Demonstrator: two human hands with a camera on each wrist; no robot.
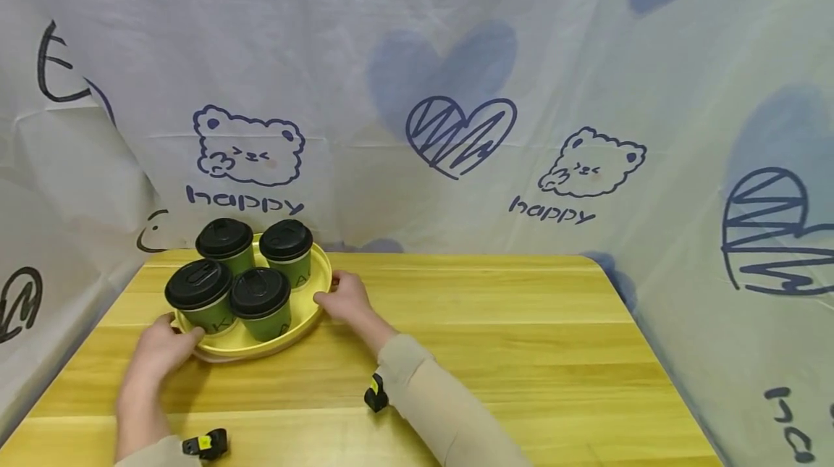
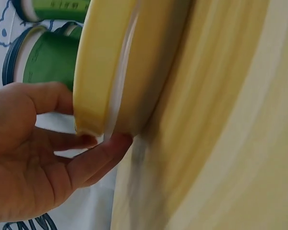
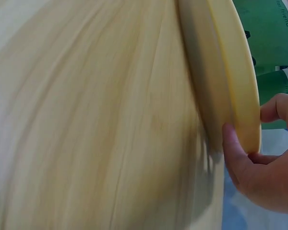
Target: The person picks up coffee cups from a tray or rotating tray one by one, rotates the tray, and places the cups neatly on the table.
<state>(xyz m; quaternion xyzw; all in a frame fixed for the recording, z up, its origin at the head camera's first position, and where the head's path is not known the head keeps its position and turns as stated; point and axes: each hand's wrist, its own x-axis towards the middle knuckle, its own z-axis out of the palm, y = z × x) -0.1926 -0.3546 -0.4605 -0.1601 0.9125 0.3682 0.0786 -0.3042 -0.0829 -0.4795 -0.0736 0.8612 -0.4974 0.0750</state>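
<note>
A round yellow tray (image 1: 305, 306) is at the back left of the wooden table, close over its surface. Several green paper cups (image 1: 268, 326) with black lids stand upright on it, grouped toward its left side. My left hand (image 1: 161, 352) grips the front-left edge. In the left wrist view, the thumb lies over the tray's rim (image 2: 97, 67) and fingers reach beneath. The right hand (image 1: 348, 297) holds the opposite edge; in the right wrist view, its thumb and fingers pinch the rim (image 3: 244, 91) from both sides.
The wooden table (image 1: 495, 337) extends to the right of the tray. A pale cloth (image 1: 365, 184) printed with hearts and bears hangs behind the table and along its sides. Small black devices (image 1: 376, 393) are worn at both wrists.
</note>
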